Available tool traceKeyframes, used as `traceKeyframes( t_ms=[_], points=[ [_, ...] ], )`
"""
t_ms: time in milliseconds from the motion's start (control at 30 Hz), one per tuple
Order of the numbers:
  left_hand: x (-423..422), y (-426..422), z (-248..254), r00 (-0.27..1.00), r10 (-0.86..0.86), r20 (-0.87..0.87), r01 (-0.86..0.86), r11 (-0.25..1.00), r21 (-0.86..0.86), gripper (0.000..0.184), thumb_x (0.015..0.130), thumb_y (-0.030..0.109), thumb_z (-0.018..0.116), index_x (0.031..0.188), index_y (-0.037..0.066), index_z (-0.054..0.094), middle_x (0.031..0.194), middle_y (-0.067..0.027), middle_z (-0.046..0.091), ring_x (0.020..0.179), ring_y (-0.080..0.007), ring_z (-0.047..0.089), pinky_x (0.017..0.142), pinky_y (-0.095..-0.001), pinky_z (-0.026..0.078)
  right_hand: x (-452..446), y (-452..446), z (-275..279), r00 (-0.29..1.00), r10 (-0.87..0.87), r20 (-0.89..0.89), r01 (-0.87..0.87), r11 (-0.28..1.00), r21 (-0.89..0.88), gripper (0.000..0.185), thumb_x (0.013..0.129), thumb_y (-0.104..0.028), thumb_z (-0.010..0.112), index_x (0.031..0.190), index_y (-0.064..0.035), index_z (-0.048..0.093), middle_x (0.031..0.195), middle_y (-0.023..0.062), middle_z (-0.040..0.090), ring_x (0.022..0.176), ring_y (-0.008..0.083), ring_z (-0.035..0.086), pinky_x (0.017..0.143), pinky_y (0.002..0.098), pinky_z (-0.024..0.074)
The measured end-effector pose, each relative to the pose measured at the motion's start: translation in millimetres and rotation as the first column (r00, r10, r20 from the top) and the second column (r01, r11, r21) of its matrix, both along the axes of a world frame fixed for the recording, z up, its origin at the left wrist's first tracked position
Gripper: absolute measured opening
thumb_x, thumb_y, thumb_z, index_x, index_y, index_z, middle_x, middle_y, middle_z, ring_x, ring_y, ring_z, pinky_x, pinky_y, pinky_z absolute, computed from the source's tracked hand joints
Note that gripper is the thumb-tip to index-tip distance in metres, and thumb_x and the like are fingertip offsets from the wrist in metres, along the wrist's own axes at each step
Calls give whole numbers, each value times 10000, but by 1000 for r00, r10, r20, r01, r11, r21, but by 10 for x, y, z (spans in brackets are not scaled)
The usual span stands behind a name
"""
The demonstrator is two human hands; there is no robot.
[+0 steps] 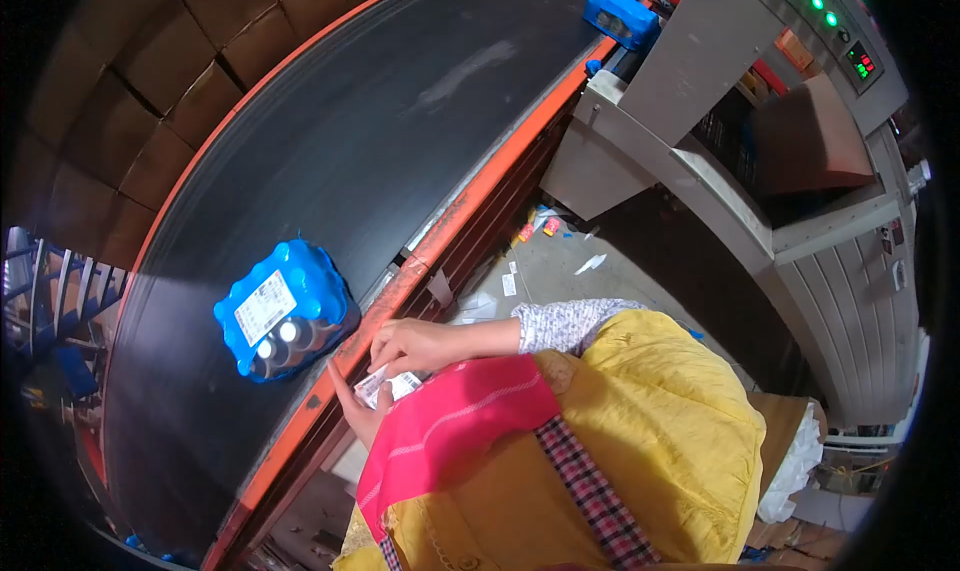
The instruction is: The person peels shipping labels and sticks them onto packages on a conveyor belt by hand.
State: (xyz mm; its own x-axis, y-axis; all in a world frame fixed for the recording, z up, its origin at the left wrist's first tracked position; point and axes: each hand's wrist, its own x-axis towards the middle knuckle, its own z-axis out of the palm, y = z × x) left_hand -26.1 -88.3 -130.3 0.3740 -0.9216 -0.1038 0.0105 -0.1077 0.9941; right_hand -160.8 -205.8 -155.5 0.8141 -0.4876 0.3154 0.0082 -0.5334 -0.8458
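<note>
Small white printed labels (402, 384) lie in my left hand (357, 407), which is partly hidden by the pink cloth at my front. Its thumb closes over the labels, while a finger reaches up along the conveyor's edge. My right hand (415, 345) bends over the same labels with its fingers curled and touching them at the top. On the conveyor belt (400, 151), just beyond my hands, rests a blue-wrapped pack of bottles (318, 289). A white label is stuck on its wrap, and pale round caps show at an opening.
An orange rail (445, 231) edges the belt beside me. Another blue-wrapped pack (622, 18) sits at the far end, near a grey machine (690, 71) with green lights. Stacked cartons (165, 61) stand behind the belt. Paper scraps (592, 264) litter the floor.
</note>
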Motion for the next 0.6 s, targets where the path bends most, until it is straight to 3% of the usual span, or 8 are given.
traceKeyframes(
  t_ms=[33, 67, 167, 200, 367, 433, 533, 600],
  points=[
    [47, -19, -28, 996, -33, -83, 34, 999, 8, 743, 786, -54, 582, 1438, 15, 232, 1240, -157, 510, 965, -149, 559, 808, -260, 461, -39, 24, 29, 1000, -21, 18, 21, 1000, -22, 234, 766, -145, 674, 981, -56, 690, 921, 88, 614, 900, 231, 576, 761, 324, 460],
    [210, -1, -375, 971, -97, -217, 88, 995, -52, 553, 810, -33, 592, 1331, -46, 408, 1129, -122, 583, 881, -119, 575, 726, -238, 470, -77, 51, 84, 999, -39, 37, 41, 998, -43, 211, 772, -149, 670, 960, -58, 695, 890, 78, 600, 882, 226, 569, 744, 324, 459],
    [240, 3, -326, 926, -215, -312, 247, 966, 70, 300, 836, -2, 592, 1125, -80, 577, 953, -75, 644, 770, -96, 586, 671, -229, 466, -169, 73, 145, 998, -52, -36, 53, 999, 3, 165, 798, -147, 645, 928, -58, 691, 827, 53, 580, 859, 224, 563, 706, 335, 458],
    [175, 28, -296, 941, -140, -307, 168, 984, 65, 144, 850, 22, 588, 942, -65, 657, 818, -28, 654, 706, -88, 585, 637, -225, 457, -191, 85, 167, 992, -58, -108, 61, 998, 26, 157, 802, -142, 640, 925, -57, 689, 836, 52, 586, 866, 222, 564, 712, 335, 462],
    [281, 32, -412, 988, -87, 126, 71, 990, 124, 320, 912, 210, 543, 715, -31, 615, 631, -12, 576, 571, -87, 507, 548, -248, 414, -164, 59, -19, 987, -157, 23, 159, 972, -171, 147, 825, -134, 615, 934, -61, 681, 911, 53, 622, 905, 238, 572, 778, 335, 478],
    [275, 18, -494, 986, 108, -123, -120, 988, -95, 465, 956, 353, 412, 760, -25, 600, 645, -38, 562, 563, -126, 516, 538, -258, 412, -161, -20, -64, 973, -207, 106, 231, 918, -324, 147, 838, -131, 603, 940, -63, 684, 962, 68, 635, 935, 252, 577, 817, 339, 478],
    [422, -93, -697, 843, 469, -264, -470, 880, 64, 261, 925, 190, 494, 879, -33, 622, 862, -93, 621, 749, -148, 604, 689, -264, 521, -285, -166, -43, 922, -318, 221, 343, 936, -85, 170, 871, -110, 559, 977, -58, 680, 1039, 110, 637, 1008, 257, 573, 871, 355, 455],
    [487, -152, -878, 696, 572, -433, -592, 799, 104, 162, 875, 92, 590, 989, -23, 596, 866, -54, 613, 747, -115, 587, 618, -221, 466, -515, -334, -149, 845, -509, 164, 465, 851, 242, 221, 918, -128, 512, 1000, 25, 648, 1006, 97, 655, 967, 192, 584, 847, 309, 452]
  ],
)
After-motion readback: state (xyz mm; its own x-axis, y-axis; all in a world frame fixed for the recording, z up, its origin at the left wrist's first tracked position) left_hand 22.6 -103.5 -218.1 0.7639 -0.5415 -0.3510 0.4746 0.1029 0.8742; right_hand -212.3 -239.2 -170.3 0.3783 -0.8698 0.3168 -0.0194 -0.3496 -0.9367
